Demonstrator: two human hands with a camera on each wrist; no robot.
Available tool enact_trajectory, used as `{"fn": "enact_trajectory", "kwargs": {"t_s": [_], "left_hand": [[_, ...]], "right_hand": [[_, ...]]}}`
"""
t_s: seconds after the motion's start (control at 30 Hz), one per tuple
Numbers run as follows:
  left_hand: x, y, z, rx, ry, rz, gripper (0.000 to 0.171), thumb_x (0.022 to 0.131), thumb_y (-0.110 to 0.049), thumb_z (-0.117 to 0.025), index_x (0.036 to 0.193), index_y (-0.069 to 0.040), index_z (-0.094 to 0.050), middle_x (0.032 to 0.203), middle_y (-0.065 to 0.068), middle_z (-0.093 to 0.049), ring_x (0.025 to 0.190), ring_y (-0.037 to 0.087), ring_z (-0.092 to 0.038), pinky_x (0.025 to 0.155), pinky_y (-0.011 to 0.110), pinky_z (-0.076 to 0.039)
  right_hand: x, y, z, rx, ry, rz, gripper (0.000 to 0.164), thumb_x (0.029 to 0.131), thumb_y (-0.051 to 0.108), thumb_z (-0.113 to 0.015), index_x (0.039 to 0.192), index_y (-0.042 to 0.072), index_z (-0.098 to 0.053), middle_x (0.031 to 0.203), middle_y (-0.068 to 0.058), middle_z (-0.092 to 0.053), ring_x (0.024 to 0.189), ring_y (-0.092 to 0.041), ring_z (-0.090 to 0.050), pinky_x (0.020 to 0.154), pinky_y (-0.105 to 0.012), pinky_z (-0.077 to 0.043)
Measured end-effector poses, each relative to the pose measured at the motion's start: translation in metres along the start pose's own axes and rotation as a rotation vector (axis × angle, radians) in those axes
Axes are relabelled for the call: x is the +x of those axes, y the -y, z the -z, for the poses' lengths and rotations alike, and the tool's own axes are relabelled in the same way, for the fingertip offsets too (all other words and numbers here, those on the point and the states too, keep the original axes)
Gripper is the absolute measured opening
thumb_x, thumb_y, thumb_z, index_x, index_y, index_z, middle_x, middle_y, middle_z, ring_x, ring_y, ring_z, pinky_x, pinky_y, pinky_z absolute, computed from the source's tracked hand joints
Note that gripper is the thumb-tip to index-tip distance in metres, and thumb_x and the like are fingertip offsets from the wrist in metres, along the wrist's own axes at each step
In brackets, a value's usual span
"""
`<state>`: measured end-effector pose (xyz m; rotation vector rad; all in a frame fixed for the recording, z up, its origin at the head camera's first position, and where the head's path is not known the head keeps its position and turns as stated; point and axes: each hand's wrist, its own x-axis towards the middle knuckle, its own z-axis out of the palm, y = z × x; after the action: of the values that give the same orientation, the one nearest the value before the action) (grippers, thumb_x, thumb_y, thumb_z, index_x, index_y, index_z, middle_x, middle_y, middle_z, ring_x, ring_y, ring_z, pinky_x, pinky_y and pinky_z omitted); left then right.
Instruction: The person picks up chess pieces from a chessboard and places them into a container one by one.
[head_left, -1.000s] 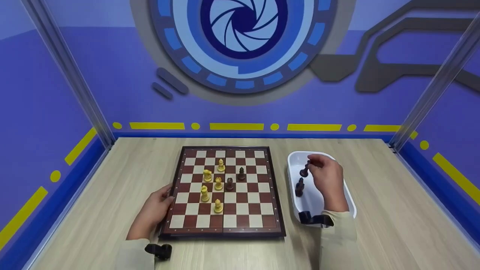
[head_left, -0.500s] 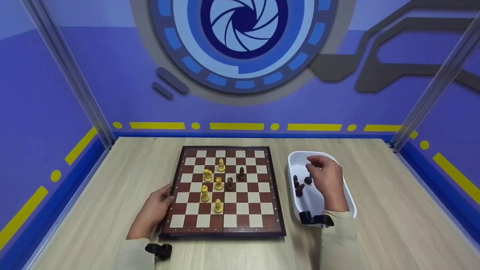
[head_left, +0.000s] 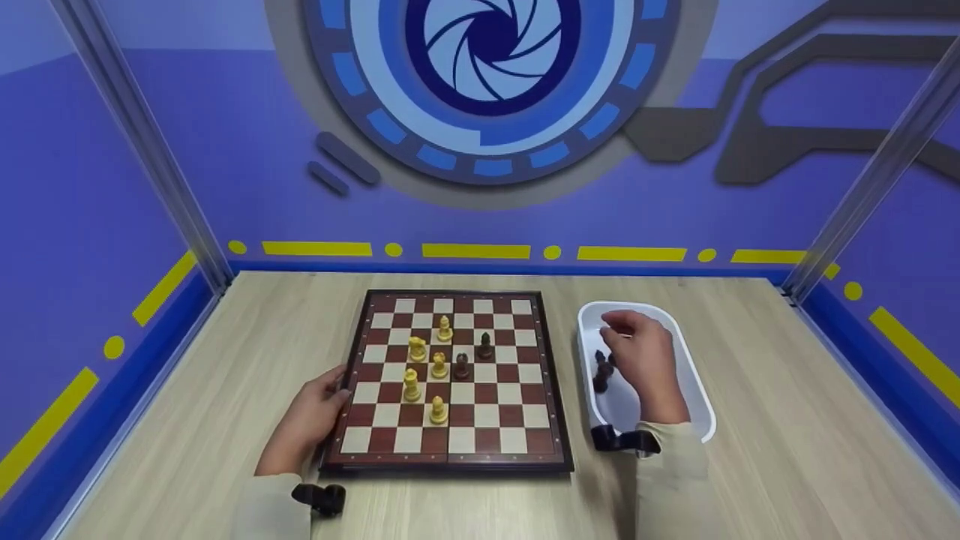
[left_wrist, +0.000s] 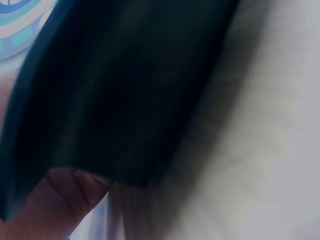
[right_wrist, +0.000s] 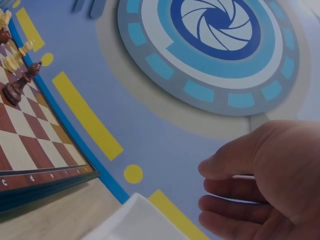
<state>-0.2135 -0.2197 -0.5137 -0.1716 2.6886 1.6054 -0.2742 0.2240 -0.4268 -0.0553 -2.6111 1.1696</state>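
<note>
A brown-and-cream chessboard (head_left: 510,435) lies on the table with several yellow chess pieces (head_left: 412,385) and two dark ones standing on it. My left hand (head_left: 311,409) holds its left edge; in the left wrist view the dark board side (left_wrist: 120,90) covers much of that hand. Over the white tray (head_left: 701,397) my right hand (head_left: 641,352) hovers with fingers loosely bent and nothing seen between them. Several dark chess pieces (head_left: 601,375) lie in the tray, partly hidden by this hand. A dark bishop (right_wrist: 19,86) stands on the board in the right wrist view.
The wooden table (head_left: 780,390) extends around the board and tray. Blue-purple panels (head_left: 480,225) with yellow marks enclose the back and both sides, with metal posts (head_left: 172,202) at the corners.
The right hand has let go of a dark chess piece, which dropped into the tray beside the others. That hand then shifted slightly left. The left hand stays on the board's edge.
</note>
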Motion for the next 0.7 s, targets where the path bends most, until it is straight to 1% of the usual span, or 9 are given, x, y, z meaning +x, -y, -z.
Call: {"fn": "enact_trajectory", "kwargs": {"t_s": [0.07, 0.17, 0.23, 0.3, 0.33, 0.4, 0.53, 0.7], "left_hand": [[0.000, 0.000, 0.000, 0.005, -0.002, -0.008, 0.049, 0.099, -0.002, -0.044, 0.147, 0.000, -0.038, 0.128, 0.028, -0.057, 0.105, 0.028, -0.064, 0.087, 0.042, -0.052], [0.000, 0.001, 0.000, 0.012, -0.007, -0.014, 0.049, 0.099, -0.002, -0.044, 0.147, -0.001, -0.038, 0.128, 0.028, -0.058, 0.106, 0.029, -0.064, 0.089, 0.044, -0.052], [0.000, 0.001, 0.000, 0.013, -0.009, -0.015, 0.049, 0.099, -0.002, -0.045, 0.147, -0.001, -0.038, 0.127, 0.027, -0.058, 0.107, 0.029, -0.064, 0.090, 0.045, -0.051], [0.001, 0.001, 0.000, 0.011, -0.009, -0.011, 0.049, 0.099, -0.002, -0.044, 0.147, -0.001, -0.038, 0.127, 0.027, -0.059, 0.107, 0.029, -0.064, 0.091, 0.046, -0.051], [0.000, 0.000, 0.000, 0.009, -0.009, -0.011, 0.049, 0.099, -0.002, -0.045, 0.147, -0.001, -0.038, 0.127, 0.027, -0.059, 0.106, 0.029, -0.064, 0.091, 0.046, -0.050], [0.000, 0.000, 0.000, 0.007, -0.007, -0.007, 0.049, 0.099, -0.003, -0.045, 0.147, -0.001, -0.037, 0.128, 0.027, -0.058, 0.107, 0.030, -0.064, 0.092, 0.046, -0.050], [0.000, 0.000, 0.000, 0.002, -0.001, -0.006, 0.050, 0.099, -0.004, -0.045, 0.148, -0.001, -0.036, 0.131, 0.028, -0.056, 0.111, 0.031, -0.062, 0.095, 0.047, -0.049], [0.001, 0.001, -0.001, -0.014, 0.002, 0.009, 0.050, 0.099, -0.004, -0.044, 0.148, -0.002, -0.036, 0.129, 0.026, -0.057, 0.106, 0.027, -0.064, 0.088, 0.042, -0.052]], "right_hand": [[-0.001, 0.003, -0.003, -0.009, 0.001, 0.008, 0.025, 0.090, 0.017, -0.065, 0.112, 0.006, -0.071, 0.107, -0.015, -0.070, 0.086, -0.023, -0.067, 0.071, -0.031, -0.053], [-0.002, 0.007, -0.007, -0.004, 0.005, 0.019, 0.025, 0.090, 0.016, -0.065, 0.112, 0.006, -0.070, 0.108, -0.016, -0.070, 0.090, -0.025, -0.068, 0.079, -0.037, -0.054], [-0.002, 0.009, -0.010, 0.019, 0.004, 0.023, 0.025, 0.089, 0.015, -0.066, 0.112, 0.006, -0.070, 0.109, -0.017, -0.070, 0.092, -0.027, -0.068, 0.081, -0.038, -0.055], [-0.003, 0.012, -0.014, 0.041, -0.007, 0.042, 0.026, 0.088, 0.014, -0.067, 0.112, 0.005, -0.070, 0.109, -0.017, -0.069, 0.100, -0.030, -0.067, 0.089, -0.043, -0.053], [-0.004, 0.013, -0.015, 0.052, -0.013, 0.050, 0.027, 0.087, 0.013, -0.068, 0.112, 0.005, -0.069, 0.109, -0.017, -0.069, 0.102, -0.031, -0.067, 0.090, -0.044, -0.052], [-0.005, 0.016, -0.019, 0.075, -0.025, 0.068, 0.027, 0.085, 0.012, -0.069, 0.112, 0.005, -0.069, 0.110, -0.017, -0.069, 0.103, -0.031, -0.066, 0.090, -0.044, -0.052], [-0.008, 0.021, -0.025, 0.078, -0.039, 0.118, 0.028, 0.084, 0.012, -0.071, 0.112, 0.007, -0.070, 0.111, -0.015, -0.068, 0.102, -0.029, -0.065, 0.089, -0.044, -0.051], [-0.013, 0.029, -0.034, 0.082, -0.027, 0.184, 0.029, 0.084, 0.013, -0.072, 0.112, 0.006, -0.069, 0.110, -0.015, -0.068, 0.101, -0.029, -0.064, 0.090, -0.044, -0.052]]}}
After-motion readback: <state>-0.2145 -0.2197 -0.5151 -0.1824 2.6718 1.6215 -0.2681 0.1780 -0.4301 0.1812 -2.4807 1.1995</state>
